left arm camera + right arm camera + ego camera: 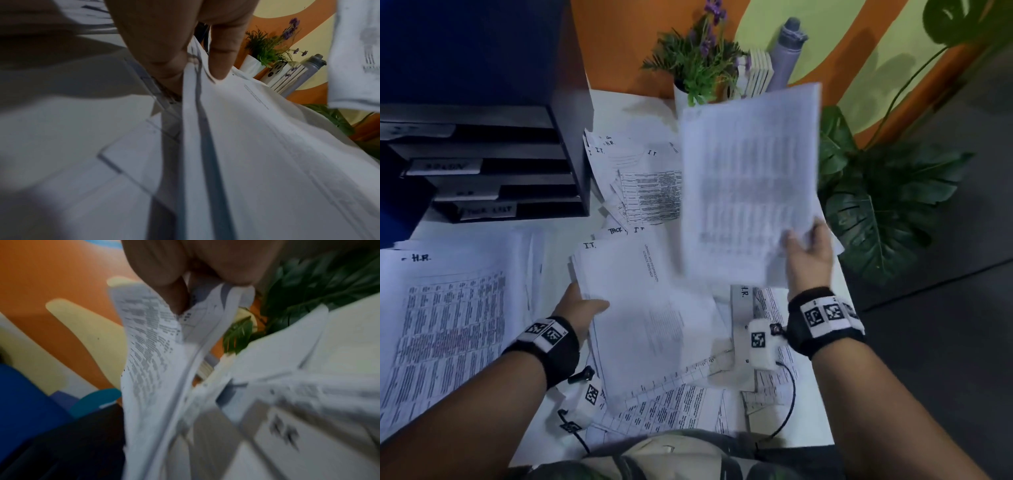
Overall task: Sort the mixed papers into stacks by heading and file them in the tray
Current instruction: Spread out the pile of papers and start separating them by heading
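Observation:
My left hand (580,305) pinches the near edge of a small bundle of white sheets (647,308), the top one headed "I.T."; in the left wrist view the thumb (221,65) presses on top of that bundle (267,162). My right hand (808,253) holds a blurred printed sheet (750,178) by its lower right corner, raised above the desk; the right wrist view shows fingers (174,293) pinching that sheet (148,345). An "H.R." stack (452,308) lies at the left. Mixed papers (640,178) with I.T., H.R. and Task headings are strewn behind. The dark labelled tray (493,164) stands at the back left.
A white pot with purple flowers (698,65), small books (758,73) and a grey bottle (789,51) stand at the desk's back. A big leafy plant (876,198) is off the desk's right edge. More printed sheets (674,404) lie near the front edge.

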`<act>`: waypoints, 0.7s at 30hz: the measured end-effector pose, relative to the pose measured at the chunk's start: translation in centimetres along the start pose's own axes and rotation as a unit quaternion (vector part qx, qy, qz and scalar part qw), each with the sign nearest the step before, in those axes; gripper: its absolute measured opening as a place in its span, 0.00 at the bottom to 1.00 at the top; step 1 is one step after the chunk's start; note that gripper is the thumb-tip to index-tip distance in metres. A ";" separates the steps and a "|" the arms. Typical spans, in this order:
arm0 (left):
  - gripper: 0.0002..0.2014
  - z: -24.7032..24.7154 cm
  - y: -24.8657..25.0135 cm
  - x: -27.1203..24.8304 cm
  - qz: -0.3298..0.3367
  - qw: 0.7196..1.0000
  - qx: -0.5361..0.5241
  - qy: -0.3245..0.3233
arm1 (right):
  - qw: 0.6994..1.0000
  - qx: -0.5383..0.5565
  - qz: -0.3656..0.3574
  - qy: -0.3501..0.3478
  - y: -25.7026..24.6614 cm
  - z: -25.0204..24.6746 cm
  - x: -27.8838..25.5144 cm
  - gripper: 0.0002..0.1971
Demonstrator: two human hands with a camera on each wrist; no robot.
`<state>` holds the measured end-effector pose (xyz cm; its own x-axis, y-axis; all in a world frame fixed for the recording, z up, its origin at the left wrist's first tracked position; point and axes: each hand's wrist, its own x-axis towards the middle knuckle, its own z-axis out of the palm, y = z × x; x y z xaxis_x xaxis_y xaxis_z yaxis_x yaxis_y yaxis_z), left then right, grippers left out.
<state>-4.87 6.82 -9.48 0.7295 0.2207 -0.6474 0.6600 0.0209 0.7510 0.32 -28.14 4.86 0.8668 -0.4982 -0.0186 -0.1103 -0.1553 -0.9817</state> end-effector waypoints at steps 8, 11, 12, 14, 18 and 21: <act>0.27 1.0 2.7 -3.4 0.022 0.999 0.043 0.010 | 0.925 -0.275 0.087 -0.248 7.0 2.8 -7.3 0.11; 0.34 -0.1 1.9 -2.8 0.052 0.989 0.132 0.034 | 0.922 -0.351 0.038 -0.161 8.7 1.1 -5.3 0.13; 0.36 -0.6 1.8 -2.7 0.047 0.986 0.156 0.046 | 0.921 -0.370 0.044 -0.117 9.0 0.3 -4.4 0.14; 0.37 -1.2 2.0 -2.9 0.032 0.981 0.181 0.069 | 0.906 -0.411 0.087 -0.054 9.3 -1.2 -3.4 0.18; 0.35 -1.3 1.3 -3.0 0.031 0.985 0.155 0.073 | 0.894 -0.401 0.167 -0.104 9.7 -1.6 -3.5 0.20; 0.37 -0.5 1.4 -3.0 0.041 0.983 0.170 0.057 | 0.900 -0.374 0.188 -0.122 9.8 -1.0 -3.8 0.20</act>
<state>-6.24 6.69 -6.46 0.7702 0.3171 -0.5535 0.6365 -0.3249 0.6995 -4.58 -28.65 -4.52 0.7706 -0.4470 -0.4542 -0.6356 -0.5909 -0.4969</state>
